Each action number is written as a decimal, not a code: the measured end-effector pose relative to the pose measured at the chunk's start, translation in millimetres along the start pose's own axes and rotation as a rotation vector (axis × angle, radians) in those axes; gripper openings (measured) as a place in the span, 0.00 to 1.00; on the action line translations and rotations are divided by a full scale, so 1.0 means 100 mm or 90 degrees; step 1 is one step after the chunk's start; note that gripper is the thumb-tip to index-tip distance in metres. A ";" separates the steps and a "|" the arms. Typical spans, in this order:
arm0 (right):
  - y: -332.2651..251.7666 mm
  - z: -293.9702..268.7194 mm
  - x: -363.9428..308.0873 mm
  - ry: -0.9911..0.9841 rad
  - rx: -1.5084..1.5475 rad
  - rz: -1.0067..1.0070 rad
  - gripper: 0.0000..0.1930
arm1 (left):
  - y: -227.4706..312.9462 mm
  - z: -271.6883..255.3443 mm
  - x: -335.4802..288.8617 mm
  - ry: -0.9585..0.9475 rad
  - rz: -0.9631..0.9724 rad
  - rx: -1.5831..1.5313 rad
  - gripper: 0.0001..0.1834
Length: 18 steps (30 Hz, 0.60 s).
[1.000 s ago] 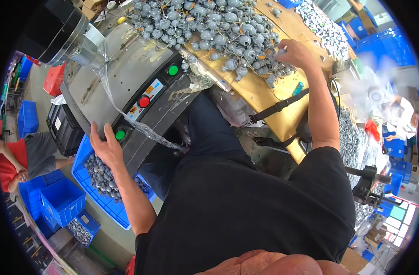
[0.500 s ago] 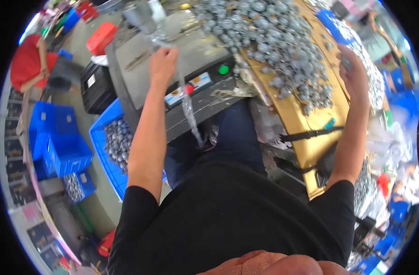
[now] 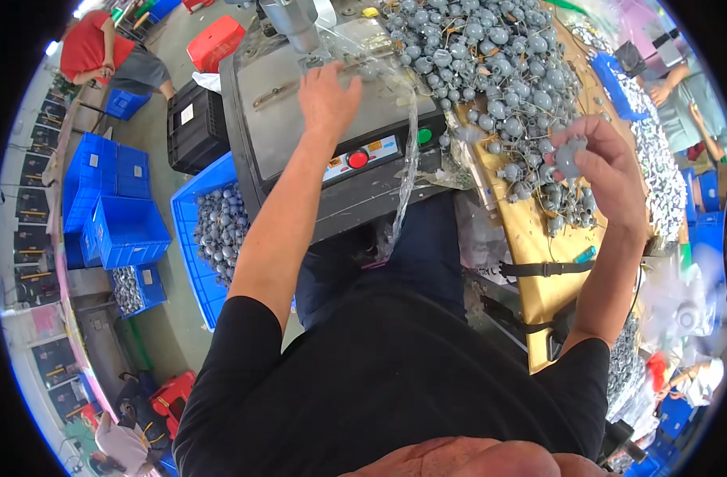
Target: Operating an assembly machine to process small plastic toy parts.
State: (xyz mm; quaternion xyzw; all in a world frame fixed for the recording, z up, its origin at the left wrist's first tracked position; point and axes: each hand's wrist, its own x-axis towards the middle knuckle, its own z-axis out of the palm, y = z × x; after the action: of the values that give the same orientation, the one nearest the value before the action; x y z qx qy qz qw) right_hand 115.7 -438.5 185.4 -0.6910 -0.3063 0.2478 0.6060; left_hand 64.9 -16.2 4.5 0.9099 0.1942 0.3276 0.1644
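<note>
My left hand (image 3: 328, 99) is over the metal top of a bench machine (image 3: 288, 123), fingers spread, just below a metal cylinder (image 3: 292, 24). Whether its fingertips touch the plate is hard to tell. A clear plastic strip (image 3: 407, 171) runs from beside this hand over the machine's front edge and hangs down. In my right hand (image 3: 618, 171) a grey ball-shaped part (image 3: 571, 157) is pinched between thumb and fingers. That hand hovers at the right side of a big pile of similar grey parts (image 3: 491, 63), many joined by thin stems.
A red button (image 3: 358, 159) and a green button (image 3: 424, 136) sit on the machine's front. At its left stands a blue crate (image 3: 190, 258) of grey parts, with a black crate (image 3: 197, 131) behind. A strap (image 3: 546, 269) crosses the yellow tabletop (image 3: 538, 302). A person in red (image 3: 93, 48) stands far left.
My left hand has gone from closed to spread fingers over the plate. My right hand has come inward to the pile, a grey part in its fingers. The whole view has shifted slightly.
</note>
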 end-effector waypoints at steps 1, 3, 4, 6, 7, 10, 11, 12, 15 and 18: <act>0.00 0.01 -0.01 -0.023 -0.003 -0.016 0.14 | -0.02 0.03 0.04 -0.039 -0.012 0.025 0.25; 0.02 0.04 -0.03 -0.067 -0.010 -0.049 0.14 | 0.02 0.09 0.09 -0.081 -0.003 0.069 0.26; -0.01 0.09 -0.04 -0.061 0.011 -0.018 0.14 | 0.11 0.14 0.11 -0.084 0.018 0.088 0.26; -0.03 0.21 -0.03 -0.055 -0.001 0.002 0.15 | 0.19 0.25 0.15 -0.104 0.043 0.111 0.27; -0.04 0.27 -0.02 -0.057 -0.008 0.009 0.15 | 0.17 0.32 0.22 -0.116 0.045 0.116 0.27; -0.04 0.27 -0.10 -0.052 -0.078 0.040 0.17 | 0.06 0.43 0.30 -0.139 0.046 0.094 0.28; -0.05 0.27 -0.12 -0.067 -0.114 0.045 0.17 | 0.01 0.43 0.31 -0.144 0.043 0.081 0.29; -0.04 0.25 -0.18 -0.073 -0.063 0.067 0.16 | 0.10 0.41 0.29 -0.185 0.011 0.056 0.29; -0.10 0.29 -0.26 -0.128 0.032 0.084 0.15 | 0.33 -0.08 0.10 -0.288 -0.056 0.031 0.28; -0.15 0.32 -0.19 -0.163 0.039 0.105 0.11 | 0.22 -0.48 -0.10 -0.326 -0.045 0.049 0.29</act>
State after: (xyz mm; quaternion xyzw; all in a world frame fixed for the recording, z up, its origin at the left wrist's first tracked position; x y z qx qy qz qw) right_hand 77.6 -428.9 194.7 -0.6581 -0.3154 0.3921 0.5601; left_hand 31.5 -31.4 43.8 0.9613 0.1907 0.0732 0.1848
